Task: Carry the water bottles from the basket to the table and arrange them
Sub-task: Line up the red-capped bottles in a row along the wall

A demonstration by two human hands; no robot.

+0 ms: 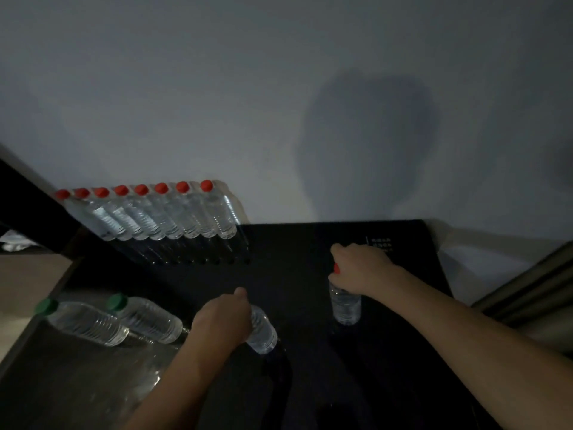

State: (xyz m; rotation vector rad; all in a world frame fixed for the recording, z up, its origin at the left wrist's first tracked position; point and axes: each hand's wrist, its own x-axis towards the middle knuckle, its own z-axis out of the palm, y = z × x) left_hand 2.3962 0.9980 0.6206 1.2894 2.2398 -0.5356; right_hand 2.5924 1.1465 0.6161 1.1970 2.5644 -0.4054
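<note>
Dim light. Left hand grips a bottle top, hiding its cap; right hand grips a red-capped bottle standing on the dark bench.

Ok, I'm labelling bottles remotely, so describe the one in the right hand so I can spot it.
Start at the dark table against the wall. Away from the red-capped row at its back left, one bottle stands alone at the right. The right hand covers its top, and a bit of red cap shows.
</note>
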